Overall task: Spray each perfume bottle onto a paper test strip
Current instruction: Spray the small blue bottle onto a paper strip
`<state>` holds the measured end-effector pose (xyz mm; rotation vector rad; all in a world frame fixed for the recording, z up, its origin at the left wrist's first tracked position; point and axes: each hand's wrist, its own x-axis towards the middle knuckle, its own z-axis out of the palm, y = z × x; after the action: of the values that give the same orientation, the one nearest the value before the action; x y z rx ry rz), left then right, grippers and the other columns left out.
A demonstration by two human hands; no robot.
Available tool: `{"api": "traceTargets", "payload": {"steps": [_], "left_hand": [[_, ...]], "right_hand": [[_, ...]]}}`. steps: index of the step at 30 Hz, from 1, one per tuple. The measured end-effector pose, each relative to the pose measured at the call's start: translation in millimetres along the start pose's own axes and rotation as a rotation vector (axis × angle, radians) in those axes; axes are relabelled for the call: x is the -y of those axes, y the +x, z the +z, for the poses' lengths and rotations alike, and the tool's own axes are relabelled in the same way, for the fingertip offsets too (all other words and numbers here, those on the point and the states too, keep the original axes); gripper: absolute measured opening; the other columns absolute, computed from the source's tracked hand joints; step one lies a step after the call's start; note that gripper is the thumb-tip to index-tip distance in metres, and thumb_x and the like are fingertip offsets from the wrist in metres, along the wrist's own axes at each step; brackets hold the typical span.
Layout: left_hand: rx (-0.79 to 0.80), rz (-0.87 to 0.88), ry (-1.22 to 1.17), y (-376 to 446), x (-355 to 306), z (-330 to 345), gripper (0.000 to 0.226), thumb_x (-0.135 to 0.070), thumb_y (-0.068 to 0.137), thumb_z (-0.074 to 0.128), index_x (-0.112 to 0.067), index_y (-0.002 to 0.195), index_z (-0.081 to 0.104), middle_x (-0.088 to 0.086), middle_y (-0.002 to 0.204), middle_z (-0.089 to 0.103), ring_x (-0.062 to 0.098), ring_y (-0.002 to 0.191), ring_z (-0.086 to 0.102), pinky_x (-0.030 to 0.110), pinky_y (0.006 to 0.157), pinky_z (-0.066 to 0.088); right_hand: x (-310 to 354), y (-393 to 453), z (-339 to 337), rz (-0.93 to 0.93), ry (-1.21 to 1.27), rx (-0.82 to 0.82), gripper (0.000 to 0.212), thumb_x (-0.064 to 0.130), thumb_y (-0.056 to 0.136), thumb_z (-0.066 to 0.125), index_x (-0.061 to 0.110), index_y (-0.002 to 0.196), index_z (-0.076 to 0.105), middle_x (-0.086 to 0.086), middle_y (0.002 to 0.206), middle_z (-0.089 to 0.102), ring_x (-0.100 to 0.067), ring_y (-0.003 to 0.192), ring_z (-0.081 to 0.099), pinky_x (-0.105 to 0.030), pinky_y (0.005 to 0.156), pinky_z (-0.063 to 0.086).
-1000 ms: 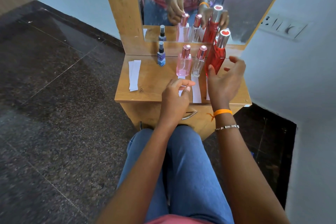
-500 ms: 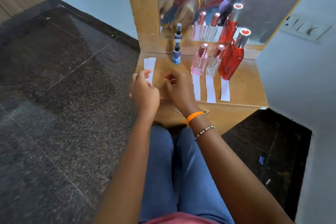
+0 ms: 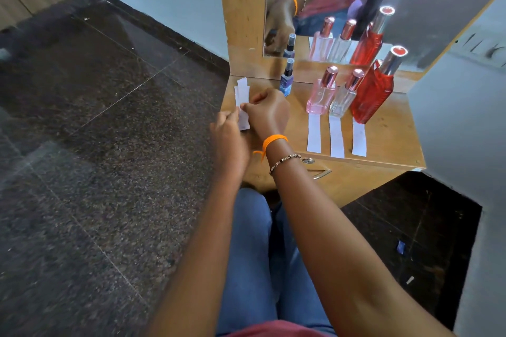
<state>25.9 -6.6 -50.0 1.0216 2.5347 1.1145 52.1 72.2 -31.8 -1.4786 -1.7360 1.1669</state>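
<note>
Several perfume bottles stand along the back of a small wooden dressing table (image 3: pixel 388 134): a small blue bottle (image 3: pixel 287 79), a pink bottle (image 3: pixel 321 91), a clear bottle (image 3: pixel 345 94) and a tall red bottle (image 3: pixel 375 87). A white paper strip lies in front of each of the three right-hand bottles, the middle one being strip (image 3: pixel 336 138). A small stack of spare strips (image 3: pixel 241 91) lies at the table's left edge. My right hand (image 3: pixel 267 112) and my left hand (image 3: pixel 228 135) meet over that stack, both pinching one strip (image 3: pixel 243 119).
A mirror (image 3: pixel 328 3) rises behind the bottles and reflects them and my arm. A drawer with a metal handle (image 3: pixel 320 172) sits under the tabletop. Dark stone floor lies to the left, a pale wall with a switch plate (image 3: pixel 484 46) to the right.
Both hands have moved left, from the strips in front of the bottles to the spare stack. They now pinch a strip there. The camera view has swung left too.
</note>
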Motion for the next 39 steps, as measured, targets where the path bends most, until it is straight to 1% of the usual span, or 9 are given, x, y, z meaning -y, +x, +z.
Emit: {"api": "traceTargets", "payload": {"steps": [4,12,18,21,24,29,33,35,39], "left_hand": [[-0.018,-0.008,0.016,-1,0,1,0.043,0.001,0.092,0.039,-0.010,0.132,0.051,0.012,0.127,0.051,0.032,0.110,0.045,0.029,0.086,0.035],[-0.028,-0.023,-0.067,-2,-6,-4,0.053,0.010,0.085,0.035,-0.006,0.134,0.048,0.015,0.130,0.048,0.032,0.115,0.045,0.033,0.093,0.037],[-0.084,0.060,-0.146,-6,-15,-8,0.051,0.013,0.085,0.035,-0.007,0.129,0.051,0.011,0.127,0.047,0.024,0.118,0.047,0.016,0.091,0.034],[-0.047,0.092,-0.169,-10,-22,-5,0.048,0.012,0.087,0.034,-0.008,0.126,0.054,0.011,0.125,0.049,0.025,0.120,0.047,0.032,0.101,0.040],[-0.017,0.106,-0.172,-13,-26,0,0.046,0.011,0.088,0.034,-0.008,0.125,0.054,0.012,0.125,0.052,0.025,0.120,0.048,0.036,0.102,0.041],[-0.002,0.092,-0.200,-15,-29,2,0.044,0.011,0.088,0.033,-0.007,0.123,0.055,0.012,0.123,0.053,0.025,0.119,0.049,0.035,0.102,0.041],[0.002,0.075,-0.232,-12,-29,2,0.044,0.011,0.088,0.034,-0.008,0.122,0.056,0.010,0.120,0.055,0.023,0.116,0.050,0.025,0.095,0.038],[0.013,0.070,-0.256,-11,-28,2,0.046,0.011,0.087,0.034,-0.007,0.123,0.055,0.010,0.120,0.055,0.021,0.115,0.050,0.018,0.091,0.035],[0.019,0.067,-0.294,-8,-29,2,0.049,0.013,0.084,0.033,-0.007,0.123,0.055,0.010,0.118,0.056,0.020,0.111,0.051,0.011,0.083,0.031]], "right_hand": [[0,1,-4,0.002,0.015,0.018,0.013,0.015,0.076,0.075,0.007,0.085,0.069,-0.008,0.096,0.072,-0.023,0.091,0.064,-0.022,0.067,0.036],[-13,-9,-24,-0.076,0.025,0.029,0.008,0.007,0.081,0.069,0.006,0.088,0.066,-0.012,0.092,0.070,-0.020,0.082,0.060,-0.024,0.061,0.037],[-34,-19,-45,-0.123,-0.092,-0.004,0.013,0.005,0.085,0.062,0.007,0.098,0.066,-0.011,0.090,0.070,-0.026,0.090,0.063,-0.026,0.071,0.037],[-38,-22,-51,-0.171,-0.167,-0.038,0.011,0.006,0.085,0.061,0.005,0.095,0.065,-0.014,0.091,0.070,-0.031,0.089,0.063,-0.026,0.067,0.036],[-39,-23,-53,-0.212,-0.258,-0.056,0.011,0.010,0.084,0.064,0.006,0.095,0.063,-0.016,0.093,0.070,-0.033,0.089,0.063,-0.028,0.067,0.039],[-35,-25,-55,-0.328,-0.351,-0.084,0.026,0.013,0.082,0.070,0.006,0.105,0.058,-0.013,0.102,0.066,-0.031,0.097,0.059,-0.033,0.072,0.043],[-17,-14,-51,-0.517,-0.322,-0.155,0.042,-0.002,0.082,0.060,0.002,0.124,0.051,-0.017,0.127,0.052,-0.035,0.120,0.045,-0.035,0.099,0.038],[-6,-5,-47,-0.566,-0.325,-0.174,0.053,-0.010,0.080,0.051,0.001,0.131,0.046,-0.020,0.139,0.042,-0.035,0.128,0.040,-0.033,0.106,0.032],[6,16,-40,-0.574,-0.416,-0.184,0.061,-0.016,0.073,0.038,0.000,0.132,0.044,-0.023,0.141,0.039,-0.040,0.116,0.047,-0.038,0.090,0.039]]}}
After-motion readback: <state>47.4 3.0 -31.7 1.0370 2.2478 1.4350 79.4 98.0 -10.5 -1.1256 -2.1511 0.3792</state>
